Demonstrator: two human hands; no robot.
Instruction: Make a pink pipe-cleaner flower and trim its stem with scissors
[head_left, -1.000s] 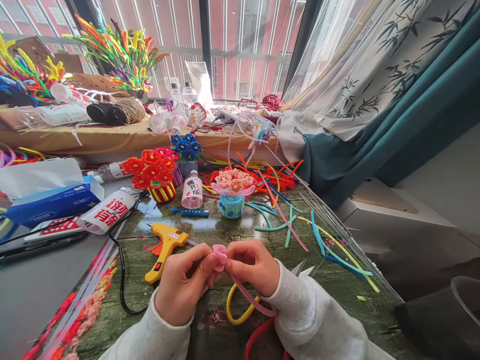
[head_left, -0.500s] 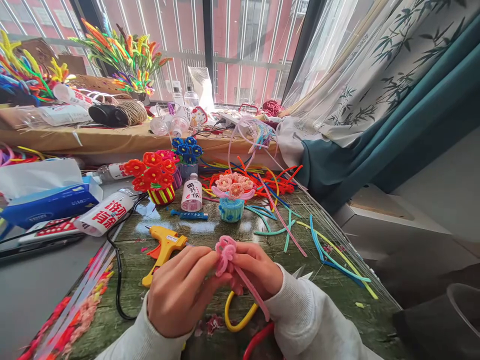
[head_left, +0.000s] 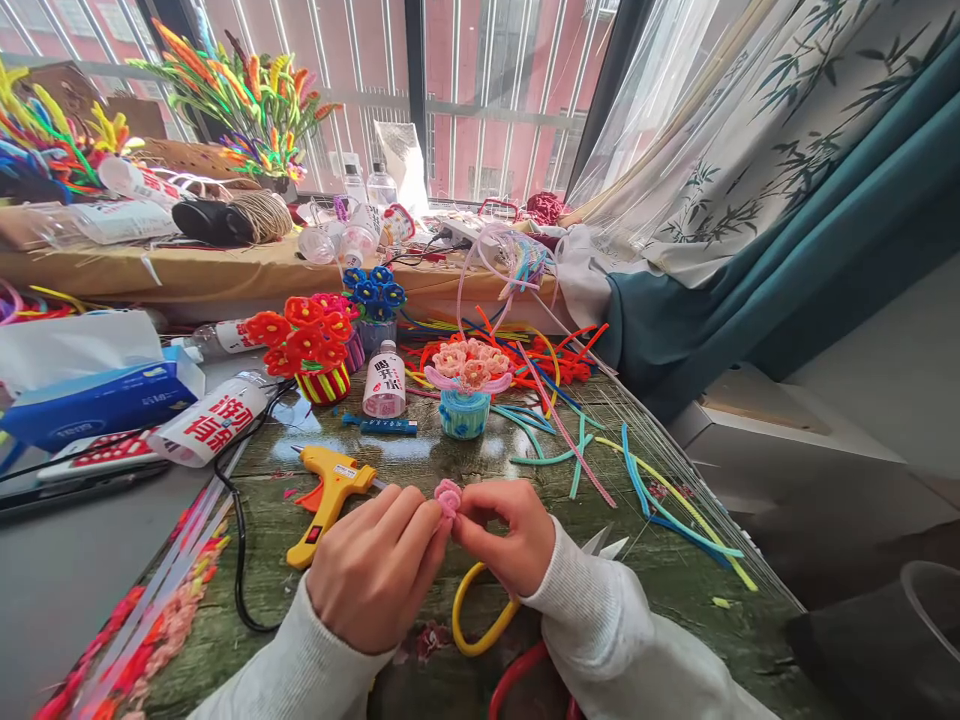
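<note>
Over the middle of the table, my left hand (head_left: pixel 375 570) and my right hand (head_left: pixel 511 530) pinch a small looped pink pipe-cleaner flower (head_left: pixel 448 497) between them. Both hands are closed on it at the fingertips, which hide its lower part. Left of my left hand lies a yellow hot glue gun (head_left: pixel 334 495). Scissor blades (head_left: pixel 609 545) stick out past my right wrist. Below the hands are a yellow loop (head_left: pixel 476 652) and a red loop (head_left: pixel 517 680), perhaps handles. A light-blue pot (head_left: pixel 463 416) with pink pipe-cleaner flowers (head_left: pixel 471 362) stands just beyond.
Red flowers (head_left: pixel 306 332) in a striped pot and blue flowers (head_left: pixel 377 292) stand behind, near a labelled plastic bottle (head_left: pixel 385 383). Loose pipe cleaners (head_left: pixel 667 490) lie to the right. A black cord (head_left: pixel 238 560) runs left of the glue gun; a blue tissue pack (head_left: pixel 105 400) is farther left.
The pink flower now looks smaller and more bunched, and its long stem no longer shows below my right hand. My right hand has turned, its fingertips now at the flower's side.
</note>
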